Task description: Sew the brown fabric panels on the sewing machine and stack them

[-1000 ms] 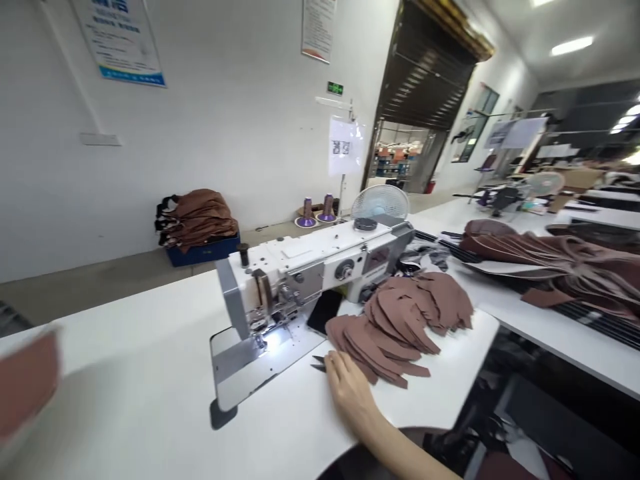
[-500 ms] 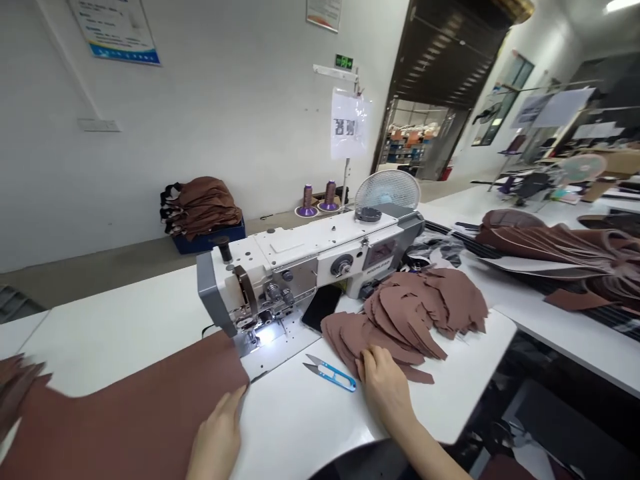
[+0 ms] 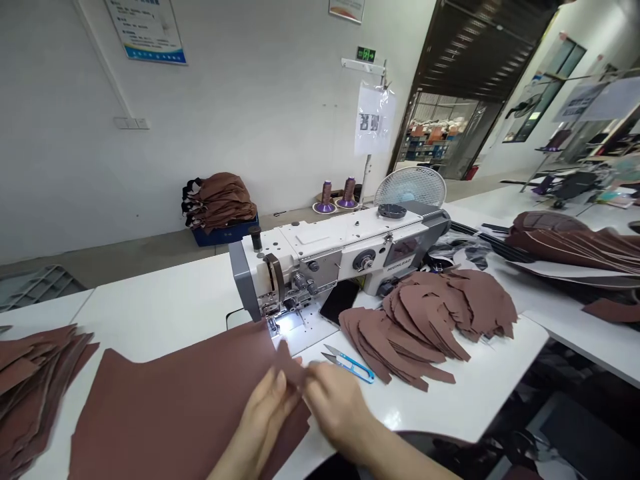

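Though blurry, fingers [image 3: 317,383] closed on strip [image 3: 289,362]

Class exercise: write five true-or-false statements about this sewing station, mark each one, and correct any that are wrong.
1. The left hand and right hand hold a small brown piece between them. True.
2. The blue thread snips are in the right hand. False: the blue thread snips lie on the white table.
3. The light by the needle of the sewing machine is on. True.
4. The black phone lies on top of the stack of brown pieces. False: the black phone lies beside the stack of brown pieces.
5. Two spools of thread show beyond the sewing machine. True.
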`<control>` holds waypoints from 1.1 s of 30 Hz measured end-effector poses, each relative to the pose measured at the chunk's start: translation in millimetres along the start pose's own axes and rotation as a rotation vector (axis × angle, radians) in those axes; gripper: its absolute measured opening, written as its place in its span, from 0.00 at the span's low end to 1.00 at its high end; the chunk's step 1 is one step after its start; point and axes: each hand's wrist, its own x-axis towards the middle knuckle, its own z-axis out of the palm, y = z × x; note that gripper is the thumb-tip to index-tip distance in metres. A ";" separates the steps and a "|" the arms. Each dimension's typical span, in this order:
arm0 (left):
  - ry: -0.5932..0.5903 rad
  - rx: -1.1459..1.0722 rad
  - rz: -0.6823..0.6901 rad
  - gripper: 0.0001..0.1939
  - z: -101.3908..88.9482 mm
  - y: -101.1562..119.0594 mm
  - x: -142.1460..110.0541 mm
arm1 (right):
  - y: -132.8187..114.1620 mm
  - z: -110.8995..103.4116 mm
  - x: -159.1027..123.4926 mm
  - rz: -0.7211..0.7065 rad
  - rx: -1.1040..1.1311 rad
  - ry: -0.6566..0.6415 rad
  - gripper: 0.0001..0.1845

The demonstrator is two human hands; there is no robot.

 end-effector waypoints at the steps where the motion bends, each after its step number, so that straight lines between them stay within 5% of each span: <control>1: 0.099 0.016 0.025 0.30 1.8 1.9 1.6 | -14.6 8.5 5.8 -0.117 0.054 -0.041 0.17; 3: 0.333 0.169 0.104 0.26 -9.9 11.3 6.3 | -29.3 22.2 11.5 -0.277 0.141 -0.177 0.15; 6: 0.536 0.655 0.401 0.21 -56.6 37.2 20.0 | -15.8 30.3 10.2 -0.340 0.106 -0.408 0.08; 9: 0.512 1.358 0.784 0.18 -100.2 56.7 45.5 | 15.8 34.0 9.3 -0.450 -0.043 -0.492 0.10; 13: 0.271 2.005 0.689 0.23 -111.5 42.2 84.7 | 40.4 57.5 24.5 -0.846 0.022 -0.379 0.17; 16: 0.195 2.081 0.582 0.23 -105.7 19.8 100.7 | 40.3 87.8 44.2 -0.958 0.105 -0.293 0.16; 21: 0.150 2.045 0.482 0.21 -111.0 9.4 103.6 | 24.0 125.2 58.5 -0.772 0.131 -0.253 0.14; 33: 0.081 2.025 0.564 0.22 -89.3 -10.9 102.4 | 34.1 106.8 19.8 -0.501 0.384 -0.314 0.14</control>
